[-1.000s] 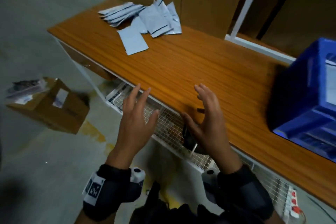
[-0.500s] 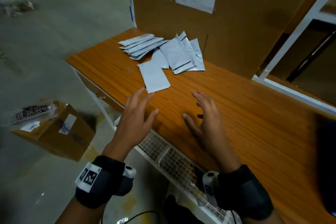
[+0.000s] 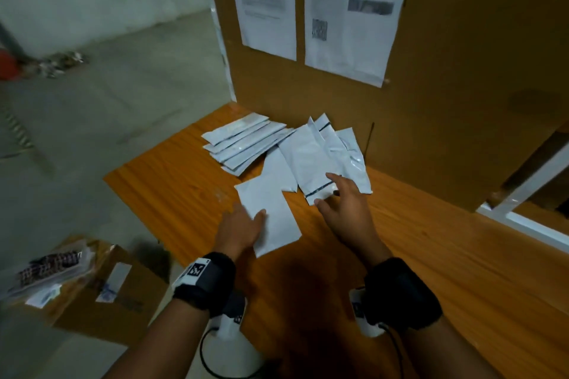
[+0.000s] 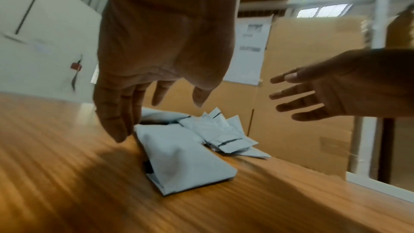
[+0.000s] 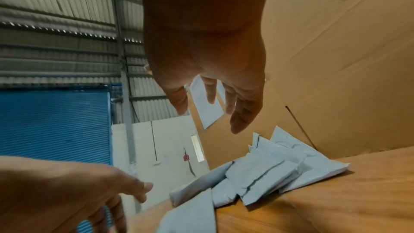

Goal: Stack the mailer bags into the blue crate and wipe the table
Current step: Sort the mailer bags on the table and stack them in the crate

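Head cam: high, tilted forward and down over the orange wood-grain table (image 3: 431,271); both forearms enter from the bottom edge, brown cardboard wall (image 3: 462,71) fills the upper right.

Left wrist cam: low, close above the table, faces along the left hand (image 4: 161,56) at top centre toward the pile of grey plastic mailer bags (image 4: 201,141).

Right wrist cam: similarly low, rolled sideways, right hand (image 5: 208,59) at top centre.

All three views share the mailer bags, the table and the cardboard wall. Each wrist view also catches the opposite hand at its edge.

Glossy plastic mailer bags (image 3: 311,160) on grained wood table (image 3: 431,255).
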